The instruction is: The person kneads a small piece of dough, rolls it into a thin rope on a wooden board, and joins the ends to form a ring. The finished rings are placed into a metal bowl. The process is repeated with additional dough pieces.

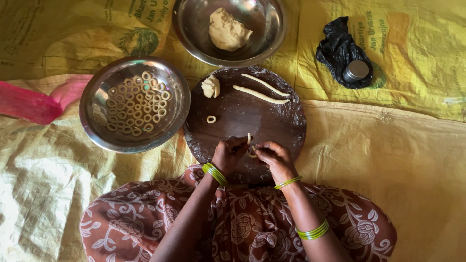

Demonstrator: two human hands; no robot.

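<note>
Both hands, left (230,154) and right (273,157), pinch a dough strip (250,145) over the board (242,114). Left bowl (97,97) holds rings (137,103); far bowl (272,24) holds a dough lump (228,31).

My hands (252,154) hide most of the dough strip (250,145); the top edge cuts off the far bowl (194,29).

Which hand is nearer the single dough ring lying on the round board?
Left. The left hand sits just below and right of the dough ring; the right hand is farther right, beyond the left, on the wooden board.
</note>
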